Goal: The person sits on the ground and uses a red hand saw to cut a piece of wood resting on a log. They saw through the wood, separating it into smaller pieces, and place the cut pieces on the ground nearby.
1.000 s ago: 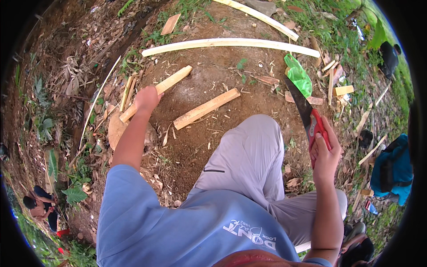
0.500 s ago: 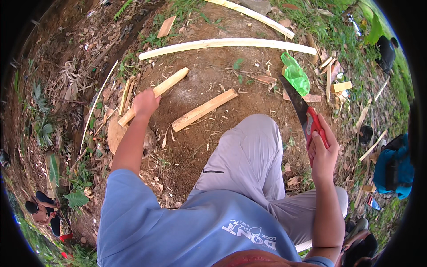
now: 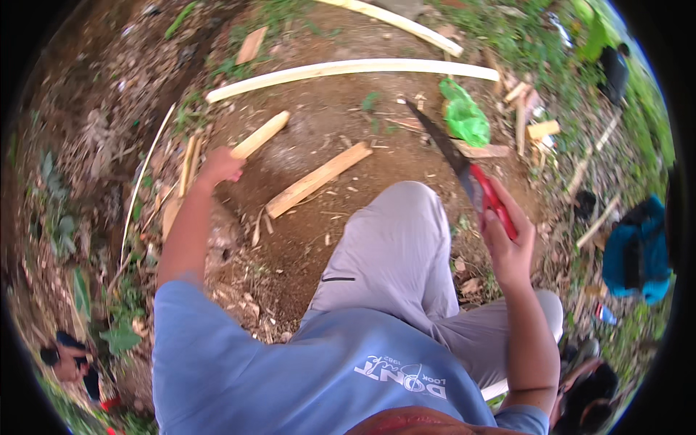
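My left hand [image 3: 221,166] is closed round the near part of a squared wooden stick [image 3: 264,133], which slants away to the upper right. Its lower end is hidden behind my hand and forearm. In my right hand [image 3: 510,235] is a hand saw [image 3: 442,143] with a red handle and a dark, tapering blade. The blade points up and to the left, held apart from the stick. Between my hands, a second squared piece of wood [image 3: 319,179] lies on the soil, touched by neither hand. Part of a cut stump [image 3: 170,215] shows beside my left forearm.
Two long pale strips, the nearer strip [image 3: 348,68] bowed in view, lie across the far ground. A green plastic bag [image 3: 466,119] lies beyond the saw, near several wood offcuts [image 3: 543,130]. A blue bag [image 3: 636,254] stands at right. Another person [image 3: 72,360] is at lower left.
The saw has swung left, its tip now left of the green bag. My left hand stays on the stick, whose lower end has gone out of sight. The whole view has shifted slightly.
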Tool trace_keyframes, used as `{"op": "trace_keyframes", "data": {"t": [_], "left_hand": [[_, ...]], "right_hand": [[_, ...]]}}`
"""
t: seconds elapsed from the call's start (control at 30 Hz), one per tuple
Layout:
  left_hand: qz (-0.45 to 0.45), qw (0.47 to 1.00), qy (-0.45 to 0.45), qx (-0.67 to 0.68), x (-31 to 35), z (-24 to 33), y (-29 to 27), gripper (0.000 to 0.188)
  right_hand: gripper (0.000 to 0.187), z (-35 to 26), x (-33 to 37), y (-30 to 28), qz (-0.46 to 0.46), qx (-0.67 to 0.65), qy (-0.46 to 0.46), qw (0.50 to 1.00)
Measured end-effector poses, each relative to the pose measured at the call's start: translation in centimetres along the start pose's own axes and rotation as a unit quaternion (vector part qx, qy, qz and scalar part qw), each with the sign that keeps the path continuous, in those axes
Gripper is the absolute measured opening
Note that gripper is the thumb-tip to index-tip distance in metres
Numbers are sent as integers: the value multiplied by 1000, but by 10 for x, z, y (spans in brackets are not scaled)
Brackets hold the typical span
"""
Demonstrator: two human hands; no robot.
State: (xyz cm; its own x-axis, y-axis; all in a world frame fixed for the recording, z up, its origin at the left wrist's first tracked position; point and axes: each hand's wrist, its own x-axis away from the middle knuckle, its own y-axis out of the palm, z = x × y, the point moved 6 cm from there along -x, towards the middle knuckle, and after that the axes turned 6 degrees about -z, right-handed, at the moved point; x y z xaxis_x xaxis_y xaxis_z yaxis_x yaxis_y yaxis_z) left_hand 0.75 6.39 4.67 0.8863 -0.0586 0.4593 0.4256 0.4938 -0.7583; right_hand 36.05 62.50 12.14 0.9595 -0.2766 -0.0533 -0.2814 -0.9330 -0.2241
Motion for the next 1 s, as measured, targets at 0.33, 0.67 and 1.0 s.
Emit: {"op": "trace_keyframes", "data": {"t": [0.33,0.67,1.0], "left_hand": [[-109,993,-8,33,-36,-49,6,17],[-54,995,-60,-65,-57,-37,4,20],[16,991,-47,-125,-53,-8,36,22]], "right_hand": [[56,-9,13,-13,-5,24,-61,998],[63,5,7,-6,15,43,-114,992],[57,0,10,-4,9,20,-132,991]]}}
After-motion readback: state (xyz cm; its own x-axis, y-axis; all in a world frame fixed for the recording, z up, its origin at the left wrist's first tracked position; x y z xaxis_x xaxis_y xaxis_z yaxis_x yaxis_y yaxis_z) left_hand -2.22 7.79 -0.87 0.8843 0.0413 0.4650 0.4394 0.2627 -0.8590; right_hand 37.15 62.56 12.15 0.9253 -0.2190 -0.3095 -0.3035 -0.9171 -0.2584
